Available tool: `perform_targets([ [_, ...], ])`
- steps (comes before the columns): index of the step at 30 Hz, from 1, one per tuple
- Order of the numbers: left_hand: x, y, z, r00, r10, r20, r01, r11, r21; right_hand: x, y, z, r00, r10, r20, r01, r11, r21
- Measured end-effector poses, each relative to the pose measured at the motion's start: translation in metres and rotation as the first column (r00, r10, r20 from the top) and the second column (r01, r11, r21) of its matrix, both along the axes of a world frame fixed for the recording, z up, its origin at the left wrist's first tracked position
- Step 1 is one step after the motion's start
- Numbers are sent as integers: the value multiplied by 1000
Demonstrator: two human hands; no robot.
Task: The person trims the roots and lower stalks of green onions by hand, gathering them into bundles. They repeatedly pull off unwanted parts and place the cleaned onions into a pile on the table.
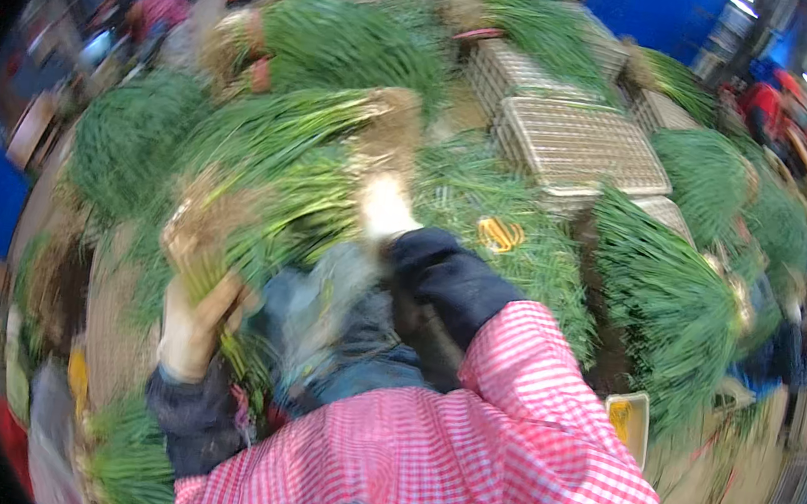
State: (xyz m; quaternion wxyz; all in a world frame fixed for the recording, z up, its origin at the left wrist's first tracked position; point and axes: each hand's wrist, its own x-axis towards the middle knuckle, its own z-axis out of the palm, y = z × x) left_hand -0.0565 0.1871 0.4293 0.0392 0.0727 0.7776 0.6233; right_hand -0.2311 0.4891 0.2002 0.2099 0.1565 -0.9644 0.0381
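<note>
My left hand [202,322] is closed around a small bunch of thin scallions [205,235], with its brown roots pointing up and away from me. My right hand [385,208], pale and blurred, is at the brown root end [391,126] of a larger scallion heap [291,117]. Blur hides its fingers, so I cannot tell whether it grips any stalks. Green leaves [304,198] spread between the two hands. Below them, a translucent plastic sheet [322,295] lies over my lap.
Stacked woven plastic baskets [583,145] stand ahead to the right. Yellow bands [500,235] lie on loose leaves. Scallion bundles [678,293] sit at right, beside a small tray [628,423] holding yellow items. Other people [776,109] are farther off on both sides.
</note>
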Motion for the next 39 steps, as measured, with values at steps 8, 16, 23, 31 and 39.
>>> perform_targets([
  [8,9,-14,13,999,38,20,-38,999,33,62,-15,108,969,83,234,135,616,-776],
  [16,-23,12,-15,989,-33,-145,55,987,151,110,19,154,897,315,311,128,489,-863],
  [23,-38,47,-24,961,-272,-42,261,950,-170,144,35,179,809,510,292,264,129,-956],
  [31,-35,72,-24,969,-218,-119,153,902,-403,154,27,177,907,403,-124,-412,786,-461],
  [39,-30,59,-12,990,-141,23,143,972,-188,135,79,108,977,-123,176,205,288,-935],
])
